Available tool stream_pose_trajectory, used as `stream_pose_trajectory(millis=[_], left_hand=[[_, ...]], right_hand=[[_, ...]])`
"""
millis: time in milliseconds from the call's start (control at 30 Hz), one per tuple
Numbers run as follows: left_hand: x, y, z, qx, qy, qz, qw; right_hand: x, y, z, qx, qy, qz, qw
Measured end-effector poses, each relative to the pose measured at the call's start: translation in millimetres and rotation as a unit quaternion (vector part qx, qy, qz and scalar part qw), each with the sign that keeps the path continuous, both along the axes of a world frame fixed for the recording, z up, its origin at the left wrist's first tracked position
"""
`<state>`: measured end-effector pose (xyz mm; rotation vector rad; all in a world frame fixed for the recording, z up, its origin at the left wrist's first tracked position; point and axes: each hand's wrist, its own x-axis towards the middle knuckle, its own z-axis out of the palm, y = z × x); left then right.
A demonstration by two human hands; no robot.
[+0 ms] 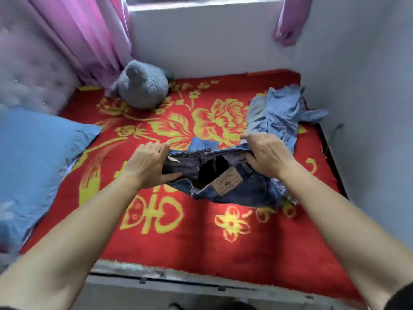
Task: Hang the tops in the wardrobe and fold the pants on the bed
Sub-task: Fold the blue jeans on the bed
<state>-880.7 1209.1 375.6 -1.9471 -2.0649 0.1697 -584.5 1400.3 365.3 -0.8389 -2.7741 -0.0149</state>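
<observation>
Left hand [148, 165] closed on the left end of the jeans' [225, 180] waistband, fingers curled over the top edge, thumb underneath. Right hand [266, 153] closed on the right end the same way. Waistband stretched between the two, held just above the bed [178, 242], waist opening gaping toward the camera. Rest of the jeans hangs away below the hands; whether the lower part touches the cover cannot be told.

Jeans: dark indigo denim, stiff-looking, heavy seams. Tan rectangular patch [226, 181] at the back of the waistband, looks like leather or card. Small white tag showing inside near the left hand. Belt loops visible along the band.

Beyond the right hand, near the far right edge of the bed: loose pile [277, 113] of paler blue denim, crumpled, not folded. Cannot tell how many garments, or whether tops or pants.

Progress, as a judgement: fold of this pair not yet begun; hands appear to be at the straighten-and-lay-out step. No folded pants visible anywhere on the bed. Wardrobe not in view, so hanging status unknown. Pile remains to be sorted.

Bed cover: red, plush, yellow floral pattern. Blue pillow [38, 157] at left, smooth cotton look. Grey plush toy [143, 86] at far left corner, rounded, fuzzy. Pink curtain [85, 34] behind it.
</observation>
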Motion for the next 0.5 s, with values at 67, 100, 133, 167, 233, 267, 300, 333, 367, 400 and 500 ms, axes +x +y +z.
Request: stream_pose_trajectory(millis=[67,100,133,167,233,267,300,333,367,400,500], left_hand=[[-20.9,-11.3,49.5,0.039,0.013,-0.033,0.999],[-30.5,-19.4,70.4,0.052,0.03,-0.057,0.997],[-39.8,-28.6,88.9,0.062,0.054,-0.079,0.993],[-49.3,-37.9,103.9,0.069,0.081,-0.101,0.989],[-69.8,-57.2,126.5,0.071,0.138,-0.14,0.978],[-82.1,-66.7,134.5,0.067,0.165,-0.162,0.971],[-94.8,-76.9,140.5,0.066,0.185,-0.186,0.963],[-108.4,-88.3,145.5,0.067,0.198,-0.207,0.956],[-122.7,-100.5,148.7,0.073,0.205,-0.225,0.95],[-137.1,-113.1,150.6,0.084,0.211,-0.233,0.946],[-177.9,-148.0,151.0,0.13,0.192,-0.211,0.95]], right_hand=[[-15.3,-2.6,44.2,0.043,0.044,0.03,0.998],[-21.0,-5.8,63.0,0.07,0.062,0.039,0.995],[-26.2,-9.6,79.2,0.095,0.072,0.044,0.992],[-30.9,-14.4,93.3,0.119,0.076,0.047,0.989],[-40.8,-24.5,114.8,0.165,0.071,0.069,0.981],[-46.0,-31.0,123.1,0.187,0.065,0.086,0.977],[-51.4,-39.8,130.8,0.206,0.055,0.1,0.972],[-57.3,-50.6,137.7,0.224,0.04,0.113,0.967],[-64.1,-62.6,143.4,0.246,0.021,0.125,0.961],[-72.3,-75.3,148.2,0.268,-0.003,0.137,0.954],[-104.2,-113.2,159.5,0.315,-0.065,0.162,0.933]])
